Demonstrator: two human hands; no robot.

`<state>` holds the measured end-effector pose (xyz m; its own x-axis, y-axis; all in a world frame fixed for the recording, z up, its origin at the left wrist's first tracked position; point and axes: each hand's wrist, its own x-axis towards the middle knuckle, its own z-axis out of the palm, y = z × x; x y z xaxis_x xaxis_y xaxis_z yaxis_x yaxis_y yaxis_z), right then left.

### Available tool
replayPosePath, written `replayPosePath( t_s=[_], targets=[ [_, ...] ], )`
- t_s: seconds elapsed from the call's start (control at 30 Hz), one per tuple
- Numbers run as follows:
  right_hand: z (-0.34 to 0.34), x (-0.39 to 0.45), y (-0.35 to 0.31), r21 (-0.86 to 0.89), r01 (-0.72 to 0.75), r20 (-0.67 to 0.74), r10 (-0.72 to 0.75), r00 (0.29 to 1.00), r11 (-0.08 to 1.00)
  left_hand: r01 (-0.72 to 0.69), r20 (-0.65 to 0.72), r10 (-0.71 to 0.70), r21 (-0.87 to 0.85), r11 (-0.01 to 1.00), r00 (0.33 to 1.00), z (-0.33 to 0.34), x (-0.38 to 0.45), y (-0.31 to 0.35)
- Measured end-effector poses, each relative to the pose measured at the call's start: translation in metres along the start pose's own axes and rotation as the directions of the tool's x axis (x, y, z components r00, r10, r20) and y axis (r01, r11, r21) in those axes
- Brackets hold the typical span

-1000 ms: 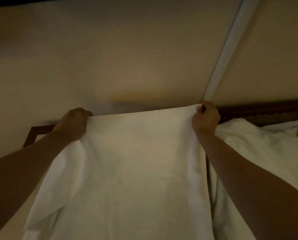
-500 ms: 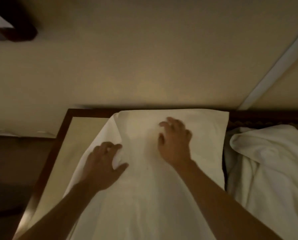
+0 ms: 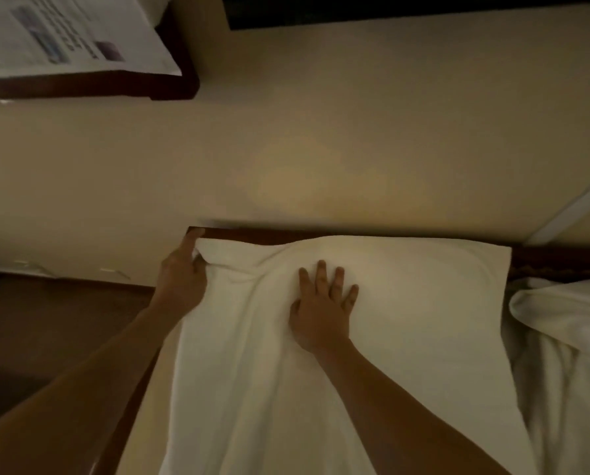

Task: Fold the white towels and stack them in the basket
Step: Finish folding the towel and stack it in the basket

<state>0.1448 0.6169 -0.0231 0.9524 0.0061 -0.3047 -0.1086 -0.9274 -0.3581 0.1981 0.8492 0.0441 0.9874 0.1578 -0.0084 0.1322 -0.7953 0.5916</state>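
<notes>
A white towel (image 3: pixel 406 303) lies spread lengthwise over a dark-rimmed wooden table (image 3: pixel 238 232), its far edge near the wall. My left hand (image 3: pixel 183 272) pinches the towel's far left corner at the table's back edge, with the forefinger stretched out. Flat on the cloth near the middle, my right hand (image 3: pixel 324 303) presses down with its fingers spread. A second white towel (image 3: pixel 567 337) lies crumpled to the right, touching the first. No basket is in view.
A beige wall (image 3: pixel 321 149) rises right behind the table. A dark-framed printed notice (image 3: pixel 64 36) hangs at the upper left. Brown floor (image 3: pixel 46 320) shows to the left of the table. A pale strip (image 3: pixel 574 207) runs along the wall at the right.
The towel, held up by both top corners a second ago, now lies on the table. My right hand slid towards the middle. My left hand reached out and took the far left corner.
</notes>
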Motion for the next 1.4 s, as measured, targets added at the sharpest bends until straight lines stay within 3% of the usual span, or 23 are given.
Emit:
replayPosePath(
  t_s=[0.13,0.3,0.4,0.5,0.63,0.73,0.87,1.0,1.17,1.3,1.4],
  targets=[
    [0.015,0.006,-0.003,-0.009,-0.067,-0.084,0.066,0.994,0.998,0.175,0.090,-0.177,0.030,0.984,0.980,-0.008,0.055,-0.041],
    [0.023,0.006,-0.003,-0.085,-0.091,-0.142,0.079,0.987,0.992,0.427,0.346,-0.325,-0.277,0.861,0.880,-0.016,0.104,-0.054],
    [0.023,0.007,-0.006,-0.108,-0.113,-0.158,0.095,0.983,0.988,0.506,0.405,-0.368,-0.316,0.803,0.837,-0.022,0.133,-0.058],
    [0.024,0.008,-0.008,-0.116,-0.135,-0.156,0.116,0.981,0.984,0.326,0.298,-0.274,-0.137,0.936,0.914,-0.017,0.145,-0.060],
    [0.024,0.007,-0.011,-0.129,-0.155,-0.156,0.134,0.979,0.979,0.121,0.041,-0.119,-0.050,0.991,0.992,-0.011,0.149,-0.062],
    [0.024,0.007,-0.009,-0.136,-0.162,-0.153,0.141,0.978,0.977,0.086,0.123,-0.087,0.013,0.996,0.989,-0.002,0.148,-0.067],
    [0.027,0.009,-0.010,-0.135,-0.162,-0.170,0.138,0.976,0.978,0.132,0.175,-0.151,0.120,0.984,0.973,0.007,0.104,-0.077],
    [0.029,0.010,-0.007,-0.159,-0.167,-0.164,0.141,0.976,0.973,-0.024,0.209,-0.004,0.131,0.991,0.978,0.010,0.063,-0.095],
    [0.029,0.010,-0.007,-0.148,-0.179,-0.193,0.149,0.970,0.973,-0.122,0.164,0.091,0.190,0.974,0.982,0.015,0.088,-0.092],
    [0.028,0.014,-0.004,-0.161,-0.179,-0.177,0.150,0.973,0.971,-0.053,0.108,0.033,0.189,0.981,0.994,0.017,0.068,-0.091],
    [0.019,0.018,-0.005,-0.143,-0.183,-0.101,0.170,0.980,0.973,0.009,0.132,-0.028,0.144,0.990,0.991,0.005,0.010,-0.099]
  ],
)
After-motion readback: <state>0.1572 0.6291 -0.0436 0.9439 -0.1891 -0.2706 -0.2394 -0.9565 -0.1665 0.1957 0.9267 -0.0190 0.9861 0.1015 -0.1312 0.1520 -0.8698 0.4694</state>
